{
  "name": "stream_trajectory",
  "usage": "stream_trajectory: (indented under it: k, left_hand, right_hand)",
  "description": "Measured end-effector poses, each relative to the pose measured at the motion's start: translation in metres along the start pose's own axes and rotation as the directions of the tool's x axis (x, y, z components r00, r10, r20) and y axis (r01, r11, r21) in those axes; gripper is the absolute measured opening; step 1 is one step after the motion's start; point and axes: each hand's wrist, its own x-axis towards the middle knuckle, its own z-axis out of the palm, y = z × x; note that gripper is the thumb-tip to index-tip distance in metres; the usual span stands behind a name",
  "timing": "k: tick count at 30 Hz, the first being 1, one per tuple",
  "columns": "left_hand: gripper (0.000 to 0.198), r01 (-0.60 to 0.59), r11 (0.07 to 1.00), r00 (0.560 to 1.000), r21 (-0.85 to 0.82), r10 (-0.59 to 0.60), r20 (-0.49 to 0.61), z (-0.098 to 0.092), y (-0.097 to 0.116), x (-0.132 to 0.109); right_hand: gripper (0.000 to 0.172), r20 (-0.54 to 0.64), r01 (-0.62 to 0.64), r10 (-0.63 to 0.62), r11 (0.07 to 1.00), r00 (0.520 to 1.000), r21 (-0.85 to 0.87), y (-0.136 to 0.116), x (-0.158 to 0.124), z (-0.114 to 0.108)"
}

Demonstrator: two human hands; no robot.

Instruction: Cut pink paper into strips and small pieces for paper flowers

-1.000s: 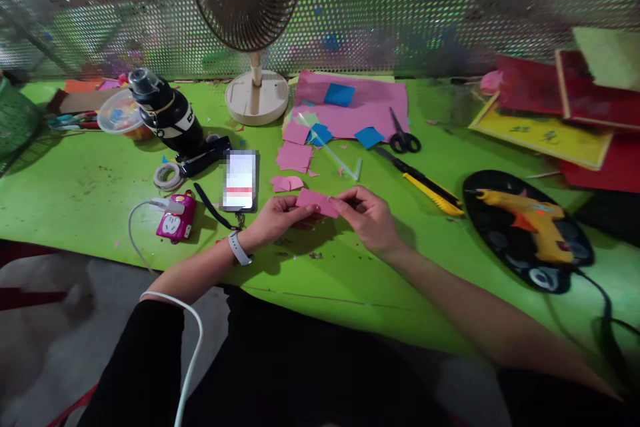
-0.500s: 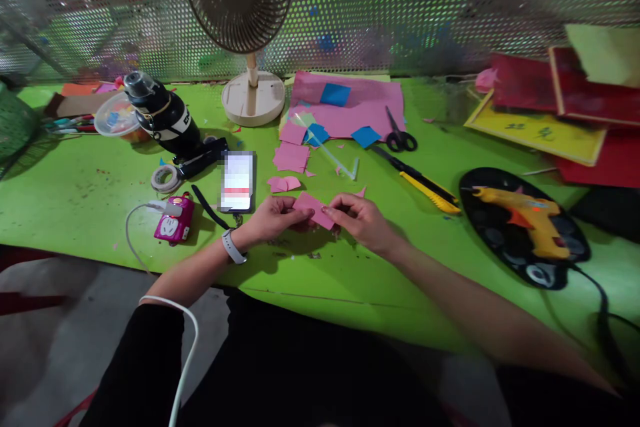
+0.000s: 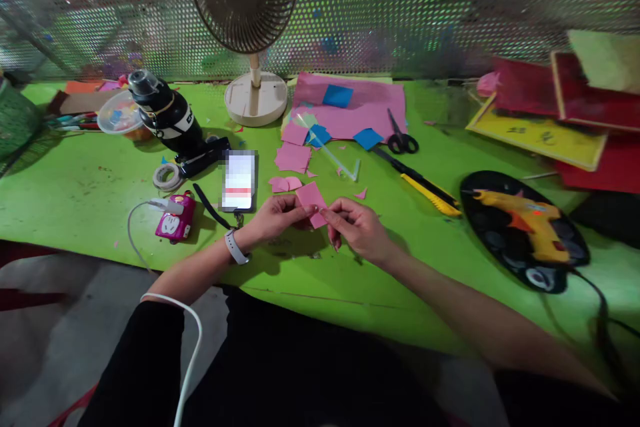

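Observation:
A small pink paper piece (image 3: 311,201) is pinched between both hands just above the green table (image 3: 90,193). My left hand (image 3: 277,217), with a white watch on the wrist, grips its lower left edge with closed fingers. My right hand (image 3: 356,229) pinches its lower right corner with thumb and forefinger. Cut pink paper scraps (image 3: 293,158) lie just beyond the hands, and a phone (image 3: 239,181) lies to their left.
Behind stand a fan (image 3: 253,27), a black bottle (image 3: 167,117), a tape roll (image 3: 167,177) and a pink charger (image 3: 175,217). Pink sheet with blue squares (image 3: 360,107), scissors (image 3: 400,137), yellow knife (image 3: 425,187) and yellow glue gun (image 3: 530,217) on a black tray lie right.
The pink piece has been turned more upright between the fingers, and my right hand has shifted left and closer to my left hand.

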Motion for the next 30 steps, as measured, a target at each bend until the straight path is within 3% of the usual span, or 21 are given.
stream_trajectory:
  k: [4, 10, 12, 16, 21, 25, 30]
  left_hand:
    - [0.047, -0.071, 0.995, 0.989, -0.068, 0.061, -0.133, 0.000, 0.001, 0.001]
    - [0.043, -0.159, 0.966, 0.926, -0.206, 0.074, -0.371, -0.008, 0.006, 0.002]
    - [0.047, -0.129, 0.970, 0.944, -0.206, 0.056, -0.324, -0.007, 0.005, 0.001]
    - [0.050, -0.048, 0.999, 0.997, -0.017, 0.047, -0.068, 0.001, -0.003, -0.001]
    - [0.051, -0.108, 0.989, 0.994, 0.105, 0.103, 0.047, 0.003, -0.004, -0.002]
    - [0.047, -0.043, 0.985, 0.973, 0.169, 0.004, 0.230, 0.002, 0.003, -0.005]
    - [0.051, 0.059, 0.988, 0.963, 0.143, -0.094, 0.252, 0.007, 0.004, -0.009]
  right_hand:
    - [0.044, 0.057, -0.030, 0.026, 0.998, 0.998, 0.062, 0.003, 0.000, 0.000]
    - [0.038, 0.056, -0.037, 0.033, 0.996, 0.998, 0.076, 0.003, -0.004, 0.001]
    - [0.038, 0.040, -0.029, 0.026, 0.996, 0.999, 0.080, 0.003, -0.004, 0.002]
    - [0.039, 0.004, -0.007, 0.007, 0.998, 1.000, 0.066, 0.005, -0.004, 0.004]
    - [0.043, -0.008, -0.017, 0.017, 1.000, 1.000, 0.020, 0.006, -0.004, 0.003]
    - [0.049, -0.022, -0.018, 0.017, 0.997, 1.000, -0.073, 0.006, -0.005, 0.001]
    - [0.050, -0.107, 0.084, -0.102, 0.983, 0.989, -0.162, 0.007, -0.006, 0.004]
